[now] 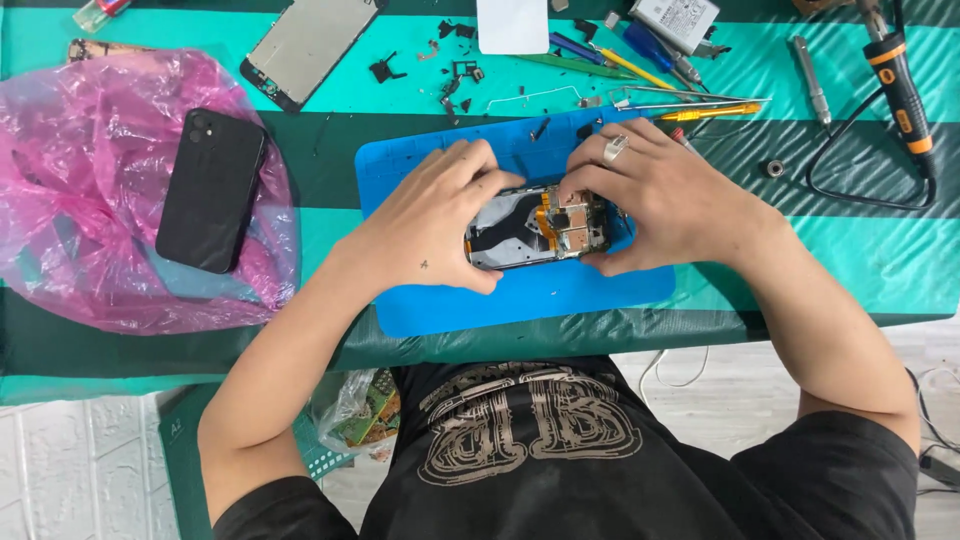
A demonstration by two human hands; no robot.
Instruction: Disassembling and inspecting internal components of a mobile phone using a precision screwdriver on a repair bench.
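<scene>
Detached screen panel seen at top edge, tilted, pale grey face, black rim. Grey labelled battery lying top right among tools. White card placed beside it. Crumpled pink bag spread at left, black phone laid on it, back up.

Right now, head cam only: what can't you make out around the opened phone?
- Opened phone: both ends hidden under the left hand and right hand.
- Right fingertips: what they pinch is too small to tell.
- Screen panel: top cut by frame edge.
- Loose parts: too small to identify.
- Black phone: back only, front hidden.
</scene>
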